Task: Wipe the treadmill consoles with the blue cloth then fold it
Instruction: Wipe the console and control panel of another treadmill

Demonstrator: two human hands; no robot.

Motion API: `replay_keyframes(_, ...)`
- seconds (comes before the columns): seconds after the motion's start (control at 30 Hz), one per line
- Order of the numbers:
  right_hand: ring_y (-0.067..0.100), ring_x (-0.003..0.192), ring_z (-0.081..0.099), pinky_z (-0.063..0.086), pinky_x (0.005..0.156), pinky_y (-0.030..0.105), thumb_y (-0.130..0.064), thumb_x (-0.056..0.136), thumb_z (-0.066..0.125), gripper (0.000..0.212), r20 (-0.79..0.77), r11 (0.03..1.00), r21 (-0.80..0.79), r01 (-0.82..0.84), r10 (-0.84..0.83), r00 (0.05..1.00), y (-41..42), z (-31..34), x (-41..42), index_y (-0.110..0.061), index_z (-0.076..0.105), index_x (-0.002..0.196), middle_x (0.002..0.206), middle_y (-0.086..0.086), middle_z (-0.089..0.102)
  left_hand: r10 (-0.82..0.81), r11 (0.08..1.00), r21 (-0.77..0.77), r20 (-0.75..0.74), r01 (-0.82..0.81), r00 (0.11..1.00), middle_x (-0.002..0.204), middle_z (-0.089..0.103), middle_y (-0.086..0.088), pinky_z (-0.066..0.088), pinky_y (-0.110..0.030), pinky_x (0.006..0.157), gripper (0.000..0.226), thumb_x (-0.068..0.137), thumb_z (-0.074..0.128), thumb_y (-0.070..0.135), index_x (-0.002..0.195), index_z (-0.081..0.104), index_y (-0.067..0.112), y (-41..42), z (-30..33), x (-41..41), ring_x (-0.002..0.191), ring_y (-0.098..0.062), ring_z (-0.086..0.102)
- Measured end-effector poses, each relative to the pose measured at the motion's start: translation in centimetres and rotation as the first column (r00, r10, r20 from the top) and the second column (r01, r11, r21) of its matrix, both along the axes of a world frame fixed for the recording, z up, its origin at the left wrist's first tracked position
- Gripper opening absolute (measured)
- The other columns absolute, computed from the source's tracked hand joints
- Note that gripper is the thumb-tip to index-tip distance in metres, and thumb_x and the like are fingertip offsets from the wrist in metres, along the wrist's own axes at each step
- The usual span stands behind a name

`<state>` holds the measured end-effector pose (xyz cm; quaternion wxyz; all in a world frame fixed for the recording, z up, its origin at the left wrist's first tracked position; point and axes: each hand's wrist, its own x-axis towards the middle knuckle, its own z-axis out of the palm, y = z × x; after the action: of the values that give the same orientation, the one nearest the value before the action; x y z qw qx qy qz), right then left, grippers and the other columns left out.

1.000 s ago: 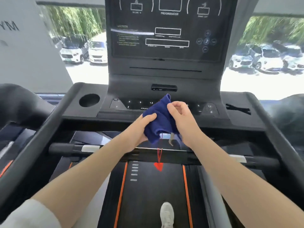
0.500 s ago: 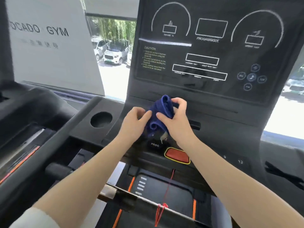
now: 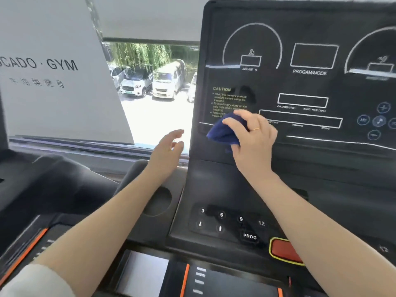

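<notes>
1. Right hand (image 3: 254, 144) is up at the treadmill console (image 3: 300, 91), with the fingers (image 3: 233, 122) curled over a bunched blue cloth (image 3: 222, 133) and the thumb tucked beneath it.
2. The cloth sits against the lower left part of the dark display panel, just under the yellow CAUTION text (image 3: 221, 89), covering the end of those printed lines.
3. A thin gold ring (image 3: 255, 129) shows on one finger of that hand.
4. Left hand (image 3: 166, 151) hangs in the air to the left of the console, off its edge, fingers loosely spread and slightly bent, holding nothing and touching nothing.
5. Below the display, the keypad (image 3: 231, 219) reads 3, 6, 9, 12, with a PROG button (image 3: 249, 236) beneath.
6. A red stop button (image 3: 282, 250) with a yellow rim peeks out from behind the right forearm.
7. A round cup holder (image 3: 159, 200) sits left of the keypad, partly hidden by the left forearm.
8. Off to the left, a white sign (image 3: 53, 82) reads GYM, and parked cars (image 3: 150, 82) show through the window (image 3: 150, 93) behind.
</notes>
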<state>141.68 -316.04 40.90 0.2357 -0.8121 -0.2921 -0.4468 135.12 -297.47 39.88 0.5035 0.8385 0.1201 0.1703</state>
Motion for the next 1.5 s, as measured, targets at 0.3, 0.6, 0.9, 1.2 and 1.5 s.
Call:
replay_keyframes(0.3,0.035,0.135,0.023,0.013,0.109,0.057,-0.047,0.084,0.055,0.057,0.138,0.871,-0.460,0.173,-0.123,0.983,2.4,-5.8,1.4,-0.028,0.044,0.136,0.147,0.010,0.025,-0.317,0.934,-0.169,0.012,0.315,0.948,0.153,0.024,0.012,0.019,-0.037,0.117,0.047,0.101,0.028,0.037,0.147,0.024,0.027,1.6,-0.4,5.1,0.139,-0.005,0.024)
replay_keyframes(0.6,0.033,0.131,0.028,0.015,0.109,0.054,-0.001,0.070,0.069,0.072,0.272,0.866,-0.435,0.246,-0.134,0.953,5.0,-2.2,5.1,-0.035,0.052,0.131,0.146,0.005,0.026,-0.392,0.863,-0.325,0.054,0.387,0.918,0.132,0.044,0.015,0.033,-0.028,0.099,0.038,0.099,0.023,0.040,0.132,0.041,0.035,3.1,0.4,5.8,0.117,-0.006,0.046)
replay_keyframes(0.9,0.034,0.132,0.026,0.019,0.108,0.052,-0.007,0.082,0.056,0.057,0.256,0.905,-0.219,0.365,-0.308,0.916,7.5,2.0,7.1,-0.034,0.050,0.132,0.145,0.008,0.027,-0.286,0.949,-0.114,0.083,0.295,0.954,0.143,0.040,0.010,0.029,-0.037,0.113,0.032,0.101,0.033,0.027,0.131,0.045,0.026,3.3,1.6,7.1,0.130,-0.009,0.038)
replay_keyframes(1.2,0.031,0.126,0.036,0.031,0.097,0.048,-0.003,0.071,0.054,0.069,0.307,0.832,-0.431,0.351,-0.230,0.923,4.4,-5.1,2.4,-0.040,0.051,0.129,0.144,0.005,0.033,-0.347,0.896,-0.218,0.202,0.387,0.916,0.147,0.037,0.011,0.026,-0.036,0.115,0.045,0.101,0.034,0.019,0.144,0.030,0.031,2.5,1.1,8.0,0.135,-0.004,0.033)
replay_keyframes(1.5,0.030,0.121,0.033,0.026,0.091,0.046,-0.005,0.074,0.058,0.062,0.319,0.879,-0.175,0.444,-0.376,0.870,7.2,5.0,9.5,-0.040,0.054,0.125,0.139,0.006,0.042,-0.297,0.938,-0.140,0.146,0.317,0.944,0.134,0.051,0.013,0.035,-0.035,0.109,0.034,0.100,0.038,0.025,0.130,0.052,0.027,3.7,3.9,7.9,0.124,-0.007,0.047)
